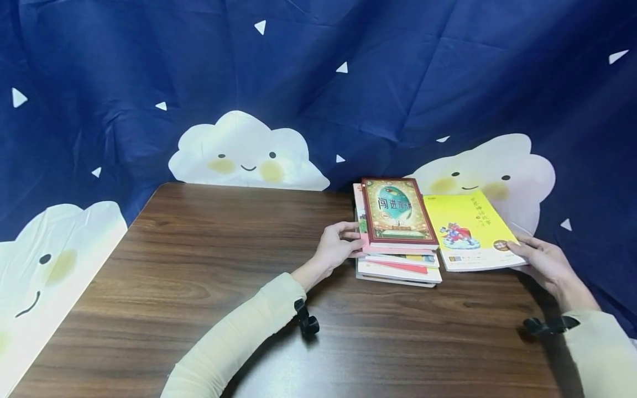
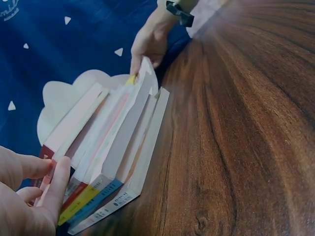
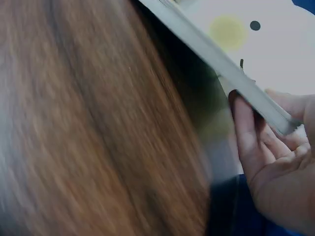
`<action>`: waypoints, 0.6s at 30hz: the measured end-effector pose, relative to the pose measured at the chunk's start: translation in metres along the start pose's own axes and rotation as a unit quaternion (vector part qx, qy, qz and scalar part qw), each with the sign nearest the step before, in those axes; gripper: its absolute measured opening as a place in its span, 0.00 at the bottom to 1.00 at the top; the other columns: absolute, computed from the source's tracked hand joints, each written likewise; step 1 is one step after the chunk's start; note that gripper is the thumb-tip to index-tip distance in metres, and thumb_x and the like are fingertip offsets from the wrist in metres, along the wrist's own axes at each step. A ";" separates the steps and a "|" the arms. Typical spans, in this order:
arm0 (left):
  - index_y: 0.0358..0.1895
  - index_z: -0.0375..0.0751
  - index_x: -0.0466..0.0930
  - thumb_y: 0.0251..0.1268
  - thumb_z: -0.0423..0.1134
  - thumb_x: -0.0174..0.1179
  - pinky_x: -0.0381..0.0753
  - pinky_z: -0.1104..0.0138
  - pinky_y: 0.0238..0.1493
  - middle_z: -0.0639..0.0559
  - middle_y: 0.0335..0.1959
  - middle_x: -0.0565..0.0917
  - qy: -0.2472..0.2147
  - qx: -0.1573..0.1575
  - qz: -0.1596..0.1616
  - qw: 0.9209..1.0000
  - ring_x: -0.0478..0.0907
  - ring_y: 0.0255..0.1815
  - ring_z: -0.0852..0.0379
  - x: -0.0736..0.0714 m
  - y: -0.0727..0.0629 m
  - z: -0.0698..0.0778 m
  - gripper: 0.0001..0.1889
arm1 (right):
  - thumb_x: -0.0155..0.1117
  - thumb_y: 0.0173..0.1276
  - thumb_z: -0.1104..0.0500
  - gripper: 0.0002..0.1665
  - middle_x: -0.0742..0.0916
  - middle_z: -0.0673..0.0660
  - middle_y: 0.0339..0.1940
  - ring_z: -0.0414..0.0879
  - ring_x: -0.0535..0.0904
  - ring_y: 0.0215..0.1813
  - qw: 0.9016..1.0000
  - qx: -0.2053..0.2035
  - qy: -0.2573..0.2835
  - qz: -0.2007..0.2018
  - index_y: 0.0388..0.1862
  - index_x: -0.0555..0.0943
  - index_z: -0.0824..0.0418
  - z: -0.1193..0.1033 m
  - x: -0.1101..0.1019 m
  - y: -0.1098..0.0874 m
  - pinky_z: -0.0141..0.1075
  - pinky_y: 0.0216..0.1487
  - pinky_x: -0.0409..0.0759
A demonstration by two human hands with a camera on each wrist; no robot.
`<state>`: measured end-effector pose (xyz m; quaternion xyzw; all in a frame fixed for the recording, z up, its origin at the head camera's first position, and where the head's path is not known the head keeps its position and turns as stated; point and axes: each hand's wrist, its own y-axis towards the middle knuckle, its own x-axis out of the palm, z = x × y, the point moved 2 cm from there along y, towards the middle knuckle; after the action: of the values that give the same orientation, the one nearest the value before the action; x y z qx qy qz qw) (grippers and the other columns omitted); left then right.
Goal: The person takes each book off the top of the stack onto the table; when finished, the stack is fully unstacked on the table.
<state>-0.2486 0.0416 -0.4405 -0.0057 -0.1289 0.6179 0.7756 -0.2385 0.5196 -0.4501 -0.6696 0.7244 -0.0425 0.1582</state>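
Note:
A stack of books [image 1: 398, 271] stands near the table's back edge, with a dark red book [image 1: 398, 213] bearing a green oval on top. My left hand [image 1: 335, 249] grips the upper books at their left side. In the left wrist view, that hand's fingertips [image 2: 60, 169] are at the spines [image 2: 93, 196], just below the dark red cover. My right hand [image 1: 544, 265] pinches the lower right corner of a yellow book [image 1: 468, 226], thumb above and fingers below. The yellow book's left edge meets the stack; whether it reaches between the books I cannot tell.
The brown wooden table [image 1: 199, 254] extends left and forward of the stack. Behind it hangs a blue curtain [image 1: 298, 66] printed with white clouds and triangles. A black wrist strap mount [image 1: 306, 320] sits on the left sleeve, and another [image 1: 549, 326] on the right.

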 end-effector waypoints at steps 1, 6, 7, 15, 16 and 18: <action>0.70 0.32 0.77 0.69 0.20 0.63 0.96 0.64 0.43 0.37 0.49 0.85 0.000 0.001 0.000 1.000 0.83 0.23 0.64 0.000 0.000 0.000 0.26 | 0.66 0.79 0.56 0.17 0.87 0.34 0.31 0.32 0.86 0.34 0.998 -0.006 -0.058 0.009 0.64 0.82 0.56 -0.002 -0.001 -0.001 0.29 0.35 0.92; 0.70 0.33 0.77 0.69 0.20 0.64 0.96 0.65 0.43 0.37 0.50 0.85 0.003 -0.001 0.002 1.000 0.83 0.24 0.64 -0.001 -0.001 0.001 0.26 | 0.59 0.81 0.50 0.40 0.91 0.63 0.44 0.19 0.75 0.32 0.943 -0.055 -0.316 0.093 0.74 0.65 0.82 -0.021 0.001 -0.012 0.24 0.30 0.86; 0.70 0.33 0.77 0.69 0.20 0.64 0.96 0.65 0.43 0.37 0.50 0.85 0.003 -0.001 0.003 1.000 0.83 0.24 0.64 -0.001 -0.001 0.001 0.26 | 0.59 0.81 0.50 0.39 0.90 0.71 0.49 0.18 0.74 0.31 0.936 -0.067 -0.329 0.106 0.73 0.67 0.82 -0.026 0.004 -0.014 0.23 0.29 0.85; 0.69 0.32 0.77 0.69 0.20 0.63 0.96 0.64 0.44 0.38 0.49 0.84 -0.004 0.000 0.002 1.000 0.83 0.23 0.63 -0.002 0.000 0.000 0.26 | 0.62 0.81 0.46 0.43 0.79 0.19 0.32 0.21 0.83 0.37 0.962 -0.091 -0.253 0.041 0.77 0.65 0.78 -0.067 0.063 -0.013 0.25 0.38 0.90; 0.69 0.32 0.77 0.69 0.20 0.63 0.96 0.64 0.44 0.38 0.49 0.84 -0.004 0.000 0.002 1.000 0.83 0.24 0.64 -0.001 0.000 0.000 0.26 | 0.62 0.81 0.46 0.43 0.81 0.19 0.33 0.22 0.84 0.38 0.968 -0.092 -0.231 0.026 0.77 0.64 0.78 -0.070 0.072 -0.011 0.26 0.41 0.91; 0.70 0.33 0.77 0.70 0.20 0.63 0.96 0.64 0.43 0.39 0.48 0.85 -0.002 -0.001 0.000 1.000 0.83 0.24 0.64 0.000 0.000 0.000 0.26 | 0.63 0.80 0.47 0.42 0.82 0.20 0.36 0.23 0.86 0.39 0.975 -0.095 -0.201 0.004 0.77 0.64 0.76 -0.076 0.089 -0.008 0.27 0.44 0.92</action>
<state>-0.2488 0.0412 -0.4408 -0.0055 -0.1308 0.6177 0.7755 -0.2578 0.4194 -0.3912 -0.6733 0.6813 0.1629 0.2366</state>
